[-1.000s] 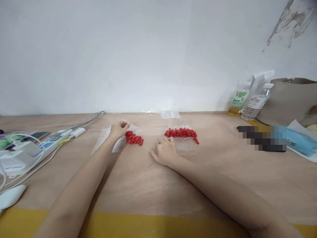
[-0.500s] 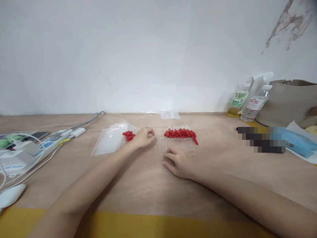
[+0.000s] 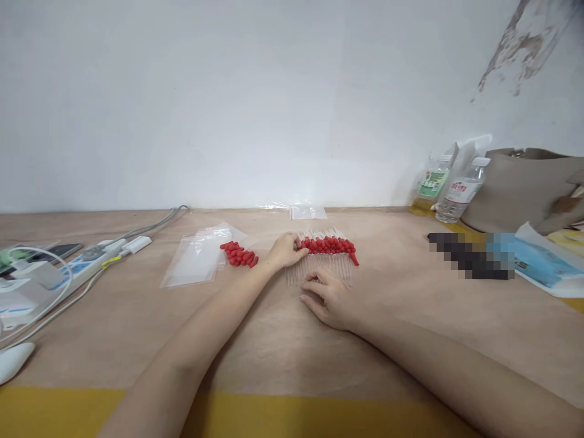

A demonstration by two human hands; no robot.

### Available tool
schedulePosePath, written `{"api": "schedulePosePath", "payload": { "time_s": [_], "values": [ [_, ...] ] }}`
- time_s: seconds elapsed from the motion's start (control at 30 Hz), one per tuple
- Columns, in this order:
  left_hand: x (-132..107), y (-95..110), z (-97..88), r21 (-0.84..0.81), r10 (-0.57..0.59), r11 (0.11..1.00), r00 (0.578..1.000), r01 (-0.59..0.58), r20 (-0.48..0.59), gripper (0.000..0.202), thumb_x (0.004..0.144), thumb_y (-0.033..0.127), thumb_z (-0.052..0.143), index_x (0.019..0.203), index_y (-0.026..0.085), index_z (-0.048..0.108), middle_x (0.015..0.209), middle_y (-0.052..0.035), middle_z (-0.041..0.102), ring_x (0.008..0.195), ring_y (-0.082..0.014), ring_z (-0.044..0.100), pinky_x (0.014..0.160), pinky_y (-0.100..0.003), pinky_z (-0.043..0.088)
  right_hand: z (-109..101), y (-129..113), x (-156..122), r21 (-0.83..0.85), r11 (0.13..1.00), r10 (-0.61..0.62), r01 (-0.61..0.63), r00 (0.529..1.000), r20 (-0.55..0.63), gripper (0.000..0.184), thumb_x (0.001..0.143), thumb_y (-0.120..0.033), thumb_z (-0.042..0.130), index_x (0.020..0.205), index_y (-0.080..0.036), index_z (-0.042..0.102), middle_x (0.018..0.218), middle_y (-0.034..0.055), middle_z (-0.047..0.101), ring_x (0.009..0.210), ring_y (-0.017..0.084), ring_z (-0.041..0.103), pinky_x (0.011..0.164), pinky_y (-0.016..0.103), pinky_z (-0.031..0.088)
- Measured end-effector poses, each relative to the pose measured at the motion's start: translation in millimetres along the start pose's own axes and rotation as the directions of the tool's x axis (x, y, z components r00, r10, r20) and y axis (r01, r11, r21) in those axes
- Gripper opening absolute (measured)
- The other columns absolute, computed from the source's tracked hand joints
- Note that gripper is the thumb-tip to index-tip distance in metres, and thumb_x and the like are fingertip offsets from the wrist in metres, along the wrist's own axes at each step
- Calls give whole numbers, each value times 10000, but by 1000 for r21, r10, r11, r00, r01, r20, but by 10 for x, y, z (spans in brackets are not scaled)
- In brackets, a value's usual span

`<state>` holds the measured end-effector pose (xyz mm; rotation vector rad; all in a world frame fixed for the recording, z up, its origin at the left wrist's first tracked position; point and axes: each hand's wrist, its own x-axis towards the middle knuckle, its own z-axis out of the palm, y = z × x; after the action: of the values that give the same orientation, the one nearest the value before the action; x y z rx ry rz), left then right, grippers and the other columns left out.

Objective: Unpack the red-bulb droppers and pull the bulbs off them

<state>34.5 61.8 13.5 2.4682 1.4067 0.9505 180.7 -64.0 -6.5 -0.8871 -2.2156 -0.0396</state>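
Far left, power strip (image 3: 82,267) with plugs and cables, pushed out to the side, likely to leave the middle of the counter (image 3: 269,359) usable; no readable brand. Next, flat clear plastic bags (image 3: 194,258), overlapping, no print I can make out. Pile of red pieces (image 3: 239,254) just right of them, loose, probably set there for easy left-hand reach. Left hand (image 3: 286,250): fingertips at the left end of the red row (image 3: 328,245), thumb and fingers close together; can't tell if the grip is clamped on a piece. Red row lies mid-counter, thin clear tubes (image 3: 323,267) sticking out wallward and personward, side by side, seemingly to keep them even; one red piece juts out at the right end. Right hand (image 3: 333,302) just below the tubes, fingers curled, thumb apart, grip holding nothing visible, looks parked. Farther right by the wall: green-label bottle (image 3: 432,184), then bottle with reddish characters (image 3: 462,193), both too small to read. Pixelated dark item (image 3: 469,258), beige bag (image 3: 515,190) behind, no brand legible; blue packet (image 3: 542,264) has dark lettering, angled, unreadable.
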Motion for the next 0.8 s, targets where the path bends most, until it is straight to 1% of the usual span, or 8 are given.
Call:
{"api": "schedulePosePath", "payload": {
  "time_s": [0.1,0.2,0.3,0.37,0.43,0.53,0.63,0.8],
  "values": [
    [-58,16,-56,21,-56,998,992,59,-115,168,739,334,529,709,169,528,765,-48,560,759,-187,538,714,-322,417,-1,1,-9,-11,1000,5,-5,1000,10,134,795,-239,493,844,-186,606,892,65,538,800,156,505,711,297,423],
    [-207,-23,-187,16,-104,994,966,111,-237,173,800,311,448,765,161,525,796,-61,565,803,-195,532,729,-330,416,6,16,-12,-50,998,36,-37,999,-21,143,792,-237,491,847,-192,615,902,68,544,812,166,508,723,310,425],
    [-451,-102,-361,-37,-71,997,954,63,-292,185,815,325,453,799,164,543,811,-47,577,787,-175,538,696,-299,429,-2,47,7,-80,993,75,-85,989,-129,202,789,-230,483,944,-182,603,954,91,549,875,193,515,761,336,437],
    [-636,-143,-468,-71,11,997,967,-30,-255,183,813,331,480,831,169,563,823,-39,589,784,-163,540,697,-287,430,-24,68,34,-110,988,85,-113,970,-229,316,794,-250,475,1088,-161,546,1070,125,528,993,224,491,837,374,424],
    [-802,-151,-543,-98,119,985,972,-141,-202,170,811,319,503,865,176,578,846,-38,599,806,-158,538,731,-293,424,-50,88,61,-161,981,58,-105,960,-274,437,806,-291,467,1217,-145,451,1204,145,471,1121,248,425,923,412,378],
    [-966,-102,-580,-144,250,953,961,-266,-123,152,816,293,514,889,181,587,868,-45,604,844,-160,534,776,-309,413,-60,120,81,-241,970,-14,-32,982,-186,501,819,-365,460,1268,-150,404,1283,132,434,1219,256,338,1004,462,286],
    [-1025,-27,-557,-179,311,931,948,-317,-62,145,822,280,511,890,177,587,867,-53,606,840,-162,538,772,-316,413,-25,156,71,-255,967,-43,16,994,-98,387,842,-369,439,1162,-166,520,1259,117,471,1230,241,336,1025,485,246],
    [-1055,62,-539,-146,350,924,936,-353,-42,143,834,274,488,895,177,574,896,-59,600,861,-165,538,782,-324,407,42,185,48,-135,987,-100,91,993,-61,256,864,-265,419,906,-153,645,1163,106,548,1209,214,373,1002,429,325]
  ]
}}
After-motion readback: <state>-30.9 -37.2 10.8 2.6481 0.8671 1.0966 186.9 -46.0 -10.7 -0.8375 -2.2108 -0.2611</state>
